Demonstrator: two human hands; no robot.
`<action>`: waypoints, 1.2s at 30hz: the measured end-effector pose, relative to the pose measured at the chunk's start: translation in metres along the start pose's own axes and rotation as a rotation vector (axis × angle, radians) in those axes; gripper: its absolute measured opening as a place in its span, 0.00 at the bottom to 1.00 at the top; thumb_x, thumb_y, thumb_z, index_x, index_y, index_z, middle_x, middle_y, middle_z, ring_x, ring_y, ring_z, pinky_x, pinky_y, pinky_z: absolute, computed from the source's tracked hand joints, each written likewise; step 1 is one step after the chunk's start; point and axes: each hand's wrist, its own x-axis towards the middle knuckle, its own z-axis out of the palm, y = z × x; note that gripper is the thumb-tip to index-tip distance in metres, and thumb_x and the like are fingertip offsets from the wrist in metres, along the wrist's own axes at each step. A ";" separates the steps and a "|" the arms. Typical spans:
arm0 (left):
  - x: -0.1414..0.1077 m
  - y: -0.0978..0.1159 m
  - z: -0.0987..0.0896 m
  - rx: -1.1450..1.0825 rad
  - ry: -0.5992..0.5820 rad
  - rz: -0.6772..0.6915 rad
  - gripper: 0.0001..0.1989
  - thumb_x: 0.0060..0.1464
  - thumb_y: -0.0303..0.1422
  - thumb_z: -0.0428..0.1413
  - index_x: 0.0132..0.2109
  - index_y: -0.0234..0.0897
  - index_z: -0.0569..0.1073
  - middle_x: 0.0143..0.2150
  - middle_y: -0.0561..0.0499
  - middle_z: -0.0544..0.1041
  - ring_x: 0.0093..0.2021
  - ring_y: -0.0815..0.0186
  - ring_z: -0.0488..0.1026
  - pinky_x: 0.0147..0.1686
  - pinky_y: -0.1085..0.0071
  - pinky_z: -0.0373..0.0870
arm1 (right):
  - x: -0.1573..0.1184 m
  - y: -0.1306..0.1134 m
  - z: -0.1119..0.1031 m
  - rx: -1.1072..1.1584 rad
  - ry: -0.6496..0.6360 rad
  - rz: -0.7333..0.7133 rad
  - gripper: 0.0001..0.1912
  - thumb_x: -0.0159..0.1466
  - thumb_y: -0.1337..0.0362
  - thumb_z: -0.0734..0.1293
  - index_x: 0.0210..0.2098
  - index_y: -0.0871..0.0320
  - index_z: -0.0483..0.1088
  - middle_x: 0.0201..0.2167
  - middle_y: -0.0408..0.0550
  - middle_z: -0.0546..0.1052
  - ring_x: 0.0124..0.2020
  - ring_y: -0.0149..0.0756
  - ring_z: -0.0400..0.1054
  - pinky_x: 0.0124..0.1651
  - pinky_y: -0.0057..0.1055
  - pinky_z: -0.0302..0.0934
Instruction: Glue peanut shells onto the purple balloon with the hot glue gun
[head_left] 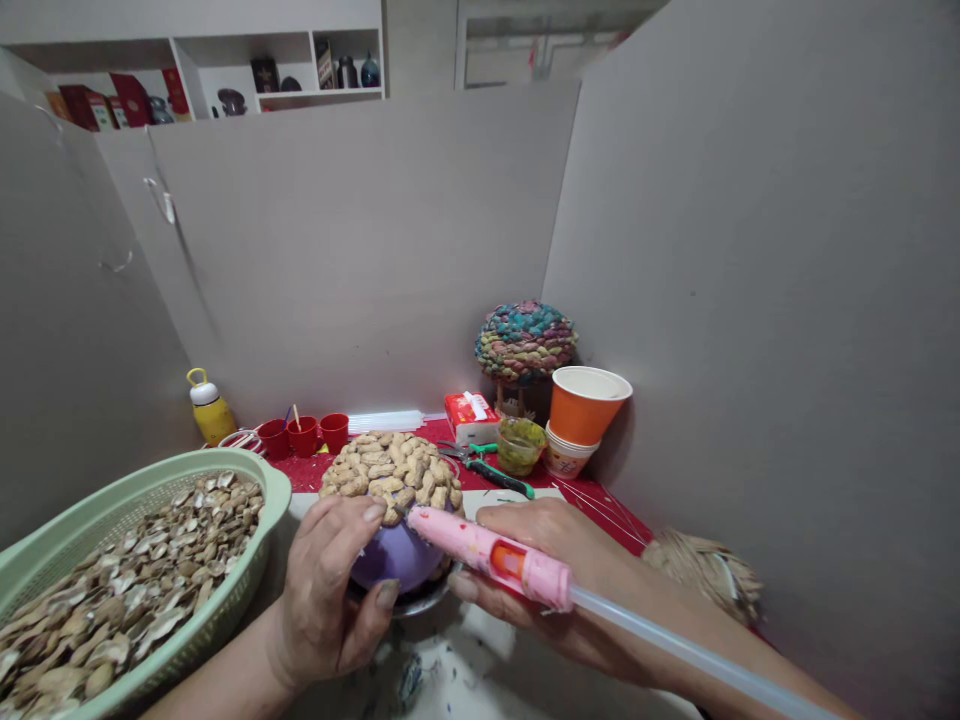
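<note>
"The hands?"

"Left hand (324, 590) cupped the purple form (397, 558); right hand (551, 527) gripped the pink glue gun (457, 537), nozzle aimed leftward, beside the lowest peanut shells (382, 460)."

"The form?"

"It lay between both, nearer the left."

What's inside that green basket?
The basket holds a heap of peanut shells, many split open with pale insides showing. The heap hides the bottom, so whatever lies beneath can't be seen, and the picture's edge cuts off part of the basket.
</note>
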 end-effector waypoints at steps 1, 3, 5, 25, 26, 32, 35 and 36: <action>0.000 0.000 0.000 -0.001 0.000 0.002 0.31 0.54 0.27 0.53 0.64 0.31 0.58 0.47 0.37 0.77 0.48 0.54 0.75 0.49 0.54 0.70 | 0.000 0.000 0.000 -0.005 0.003 -0.004 0.18 0.66 0.53 0.59 0.26 0.57 0.58 0.24 0.42 0.67 0.23 0.29 0.57 0.26 0.28 0.48; 0.000 0.000 0.000 0.002 -0.003 0.004 0.30 0.54 0.27 0.53 0.64 0.31 0.58 0.48 0.37 0.77 0.49 0.54 0.75 0.49 0.54 0.70 | 0.001 0.001 0.000 0.001 0.014 -0.027 0.17 0.67 0.53 0.59 0.26 0.57 0.58 0.24 0.41 0.67 0.23 0.29 0.56 0.27 0.28 0.49; -0.001 -0.001 0.000 0.009 -0.003 0.001 0.30 0.55 0.28 0.53 0.64 0.32 0.59 0.48 0.38 0.78 0.48 0.54 0.76 0.49 0.54 0.70 | 0.000 0.002 -0.001 0.023 0.022 -0.064 0.16 0.67 0.55 0.60 0.27 0.57 0.58 0.25 0.41 0.68 0.24 0.28 0.56 0.27 0.28 0.50; 0.001 -0.001 0.000 0.020 0.010 0.017 0.28 0.56 0.29 0.52 0.64 0.32 0.59 0.46 0.40 0.79 0.47 0.55 0.77 0.48 0.55 0.72 | -0.004 0.006 -0.002 0.037 -0.006 -0.030 0.15 0.68 0.54 0.61 0.29 0.57 0.62 0.27 0.43 0.70 0.26 0.31 0.60 0.29 0.28 0.53; 0.001 -0.001 0.000 0.017 0.012 0.018 0.28 0.56 0.29 0.52 0.64 0.32 0.59 0.46 0.40 0.79 0.47 0.54 0.77 0.47 0.55 0.72 | -0.005 0.005 -0.003 0.039 0.002 -0.038 0.15 0.68 0.54 0.61 0.30 0.56 0.61 0.27 0.42 0.70 0.26 0.30 0.60 0.29 0.28 0.52; -0.001 -0.001 0.001 0.010 0.010 0.019 0.29 0.55 0.28 0.52 0.64 0.32 0.59 0.47 0.39 0.78 0.49 0.54 0.76 0.48 0.54 0.71 | -0.003 0.003 -0.001 0.053 0.022 -0.061 0.15 0.68 0.54 0.61 0.29 0.56 0.59 0.25 0.39 0.67 0.24 0.27 0.57 0.27 0.26 0.50; -0.001 -0.001 0.001 -0.001 0.010 0.010 0.31 0.54 0.27 0.53 0.65 0.32 0.58 0.47 0.39 0.77 0.49 0.54 0.75 0.49 0.53 0.71 | 0.000 0.004 0.000 0.064 0.018 -0.048 0.15 0.67 0.56 0.62 0.28 0.57 0.58 0.25 0.39 0.67 0.24 0.27 0.58 0.28 0.26 0.50; -0.002 -0.001 0.001 -0.011 0.011 0.004 0.31 0.55 0.28 0.53 0.65 0.33 0.58 0.48 0.39 0.77 0.49 0.54 0.75 0.49 0.53 0.71 | 0.001 0.005 0.001 0.066 0.017 -0.046 0.15 0.67 0.57 0.62 0.28 0.57 0.58 0.25 0.39 0.67 0.25 0.27 0.58 0.28 0.26 0.50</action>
